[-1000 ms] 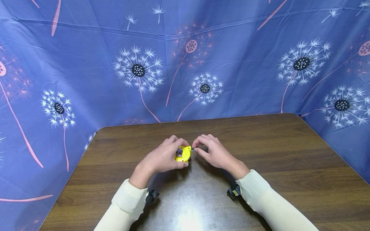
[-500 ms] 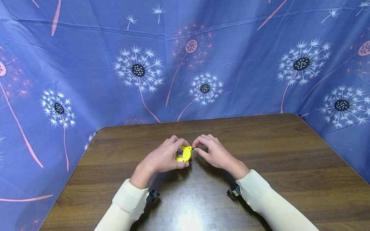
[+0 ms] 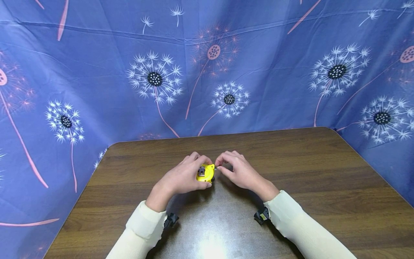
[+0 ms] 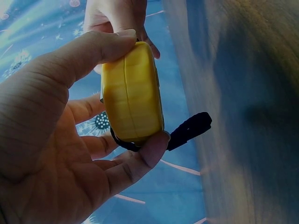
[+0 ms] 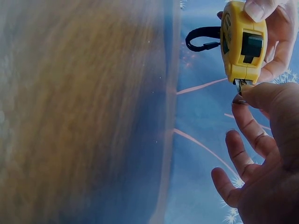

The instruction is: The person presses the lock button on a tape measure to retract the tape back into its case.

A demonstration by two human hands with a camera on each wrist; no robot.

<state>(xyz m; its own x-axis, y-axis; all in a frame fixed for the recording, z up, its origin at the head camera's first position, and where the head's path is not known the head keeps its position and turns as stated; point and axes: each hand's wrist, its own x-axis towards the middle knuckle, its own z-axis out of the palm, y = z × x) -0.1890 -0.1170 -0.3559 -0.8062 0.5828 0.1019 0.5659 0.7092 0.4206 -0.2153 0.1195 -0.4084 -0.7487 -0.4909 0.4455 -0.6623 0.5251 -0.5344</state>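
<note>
A yellow tape measure [image 3: 209, 174] with a dark lock button is held above the table by my left hand [image 3: 185, 174]. In the left wrist view the thumb and a finger grip the yellow case [image 4: 131, 93] from opposite edges, and a black wrist strap [image 4: 190, 130] hangs off it. My right hand [image 3: 240, 172] is just to the right of the case. Its thumb and index finger pinch the metal end hook [image 5: 240, 88] of the blade, seen in the right wrist view, while the other fingers stay loosely bent. Only a very short bit of blade shows outside the case.
The brown wooden table [image 3: 307, 172] spreads out beneath both hands. A blue cloth [image 3: 275, 72] with a dandelion print hangs behind its far edge and at the sides. Small black cameras sit on both wrists, below the cream sleeves [image 3: 145, 223].
The tape measure and left hand have shifted very slightly to the right. The right hand keeps its place and its pinch.
</note>
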